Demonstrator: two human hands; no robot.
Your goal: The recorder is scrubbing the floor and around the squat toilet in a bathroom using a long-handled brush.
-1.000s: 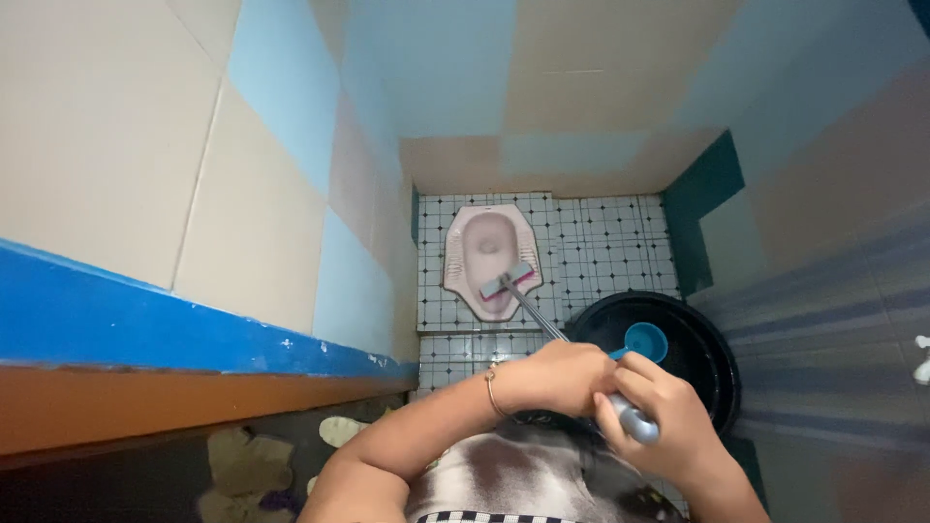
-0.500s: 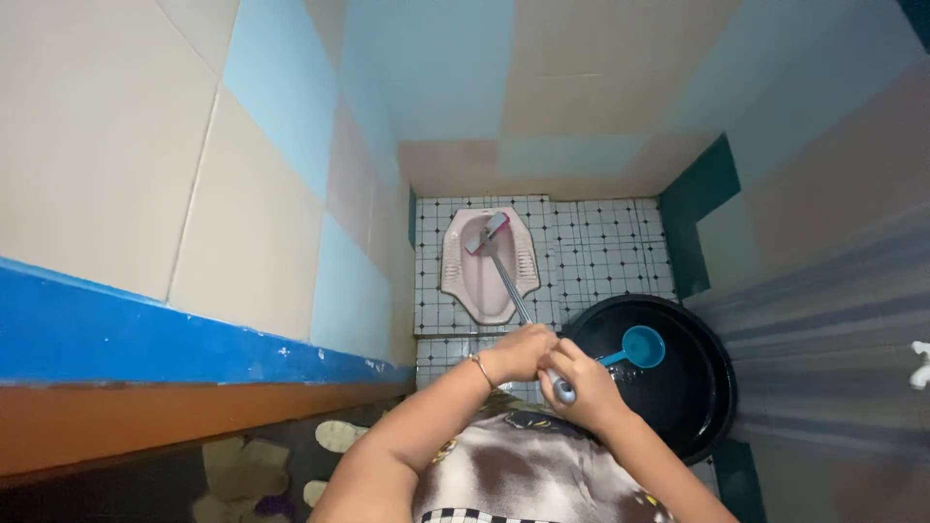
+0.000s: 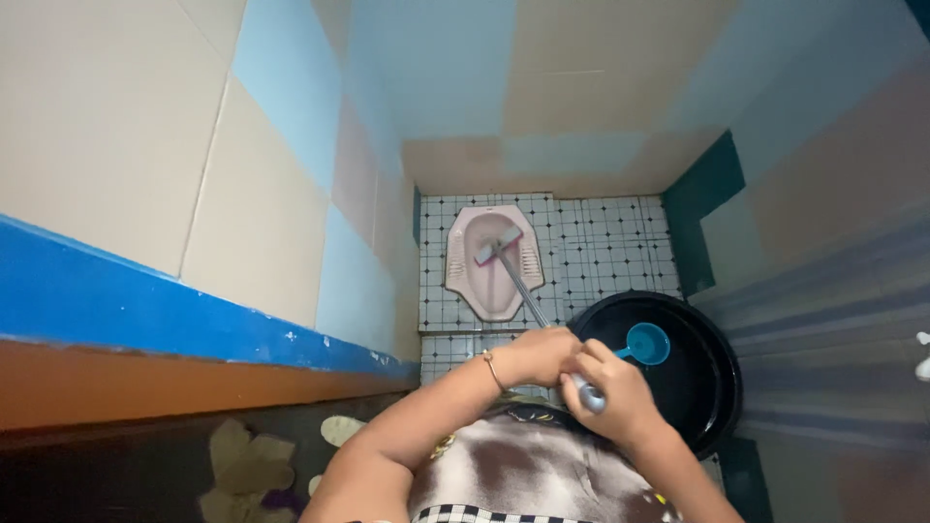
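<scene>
Now my left hand (image 3: pixel 542 354) and right hand (image 3: pixel 612 397) both clenched around long-handled brush (image 3: pixel 520 287), its head (image 3: pixel 494 251) drawn back to mid pink squat pan (image 3: pixel 467 281), black basin (image 3: pixel 712 358) with blue dipper (image 3: pixel 646 343) alongside.

Bare forearms, patterned top

A thin gold-coloured bangle (image 3: pixel 492 369) circles the left wrist; the brown-and-white blotched top (image 3: pixel 513 475) has a black-and-white checked hem.
</scene>
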